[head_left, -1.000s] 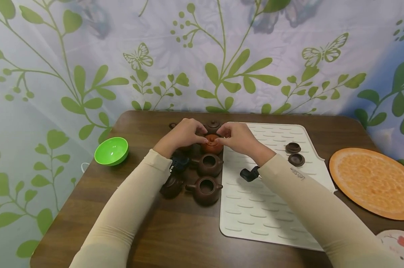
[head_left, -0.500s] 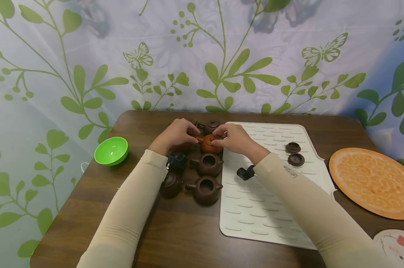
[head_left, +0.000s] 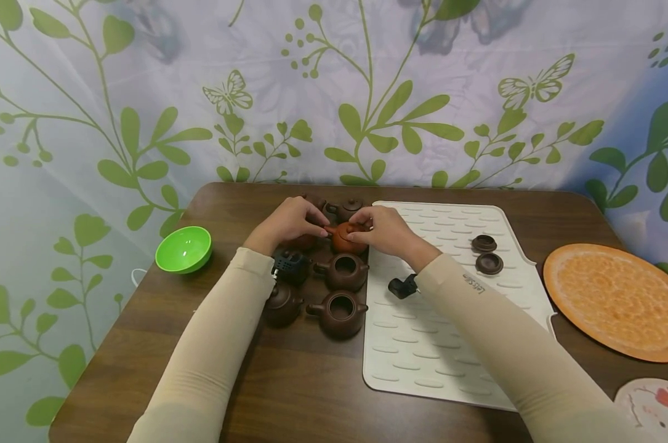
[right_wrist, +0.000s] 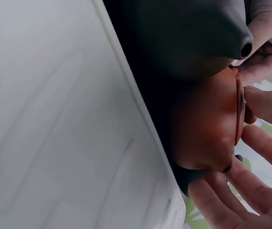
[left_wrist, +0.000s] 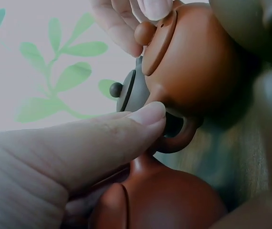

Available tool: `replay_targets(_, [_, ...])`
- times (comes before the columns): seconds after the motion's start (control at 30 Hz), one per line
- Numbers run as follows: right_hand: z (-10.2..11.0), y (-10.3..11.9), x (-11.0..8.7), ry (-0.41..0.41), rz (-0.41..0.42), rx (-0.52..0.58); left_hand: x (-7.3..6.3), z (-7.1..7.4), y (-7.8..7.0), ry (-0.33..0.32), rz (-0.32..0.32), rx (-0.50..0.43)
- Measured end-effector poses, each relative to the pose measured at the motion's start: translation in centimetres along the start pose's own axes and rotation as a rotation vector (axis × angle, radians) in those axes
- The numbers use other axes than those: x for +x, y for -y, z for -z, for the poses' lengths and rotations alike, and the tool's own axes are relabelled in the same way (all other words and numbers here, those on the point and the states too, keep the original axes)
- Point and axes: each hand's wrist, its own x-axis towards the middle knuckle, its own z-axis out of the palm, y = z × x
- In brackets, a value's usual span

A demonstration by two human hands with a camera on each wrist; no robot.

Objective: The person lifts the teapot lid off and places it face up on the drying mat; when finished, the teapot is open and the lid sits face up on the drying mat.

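Note:
A small orange clay teapot (head_left: 347,247) stands among several darker ones, its lid (left_wrist: 160,44) seated on top. My left hand (head_left: 289,223) pinches its handle, the thumb (left_wrist: 147,114) pressing where the handle meets the body. The lid's round knob (right_wrist: 250,114) sits between the thumb and a finger of my right hand (head_left: 386,231); the other fingers hang beside the spout. In front stand two lidless dark brown teapots, a nearer one (head_left: 342,327) and a farther one (head_left: 334,278). A reddish-brown teapot (left_wrist: 174,200) lies under my left hand.
A white ridged mat (head_left: 411,369) lies to the right, bearing two loose dark lids, one of them upturned (head_left: 489,264). Lidded dark teapots stand behind (head_left: 349,211) and front left (head_left: 282,307). A green bowl (head_left: 184,250) stands left, an orange round mat (head_left: 616,301) right.
My left hand has moved left, from beside the lid to the teapot's handle, which now shows. My right hand has shifted slightly left and stays at the knob.

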Motion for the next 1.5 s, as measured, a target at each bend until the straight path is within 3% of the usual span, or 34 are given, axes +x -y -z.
replay_targets(0.63, [-0.89,-0.78,0.11,0.004,-0.006,0.004,0.17,-0.35,0.26,-0.002,-0.013,0.011])
replay_targets(1.5, [-0.93,-0.32,-0.06,-0.068,0.026,-0.018,0.04,-0.47,0.27,-0.006,0.004,0.004])
